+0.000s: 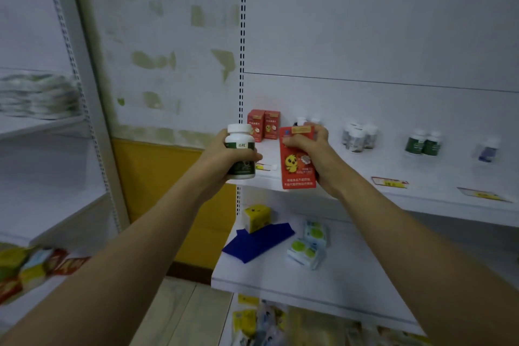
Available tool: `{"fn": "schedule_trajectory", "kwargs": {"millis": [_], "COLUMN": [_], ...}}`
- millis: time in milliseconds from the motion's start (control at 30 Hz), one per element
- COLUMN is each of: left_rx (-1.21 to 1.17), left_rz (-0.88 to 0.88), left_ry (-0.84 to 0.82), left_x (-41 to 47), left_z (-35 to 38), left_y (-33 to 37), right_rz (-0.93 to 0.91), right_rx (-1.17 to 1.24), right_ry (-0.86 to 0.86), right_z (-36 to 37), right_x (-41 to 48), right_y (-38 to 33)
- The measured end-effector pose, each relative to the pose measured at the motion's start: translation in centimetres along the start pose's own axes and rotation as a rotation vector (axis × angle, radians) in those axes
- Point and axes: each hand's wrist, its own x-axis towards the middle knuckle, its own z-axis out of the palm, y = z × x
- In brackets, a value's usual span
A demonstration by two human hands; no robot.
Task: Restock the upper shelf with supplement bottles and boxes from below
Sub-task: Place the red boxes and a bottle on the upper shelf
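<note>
Behind, a patchy white wall [168, 36]; before it the white upper shelf [393, 168] with two red boxes [263, 125] and blurred, perhaps green-labelled bottles [422, 144]; at its front edge, right hand [317, 152] clamped on a red chick box [297, 167], left hand [220, 152] gripping a white-capped bottle [240, 136].

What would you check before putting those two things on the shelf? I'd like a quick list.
1. Left hand grips the bottle: ok.
2. Right hand holds the red box: ok.
3. Red box upright, print facing out: ok.
4. Shelved boxes of the same look to line up beside: ok.
5. Bare shelf in front of both hands: ok.
6. Green bottles match the held bottle: cannot tell, too blurred.
</note>
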Motion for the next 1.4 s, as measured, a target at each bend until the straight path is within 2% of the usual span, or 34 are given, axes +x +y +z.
{"fn": "schedule_trajectory", "kwargs": {"millis": [300,533,867,1400], "left_rx": [0.021,0.035,0.010,-0.038], "left_rz": [-0.012,-0.030,-0.103,-0.139], "left_ry": [0.041,0.003,-0.084,-0.149], "left_x": [13.7,22.9,29.6,32.2], "left_z": [-4.8,-7.5,-9.4,-10.7], "left_y": [-3.1,-4.3,-7.6,-9.2], "right_rz": [-0.049,0.028,-0.055,-0.091], "right_rx": [-0.129,-0.336,-0.635,-0.764], "right_ry": [0.091,0.161,0.209,0.307], "right_z": [-0.4,-1.5,-0.3,-0.7], "right_x": [15.5,25.4,32.0,36.1], "right_y": [3.3,7.0,8.0,9.7]}}
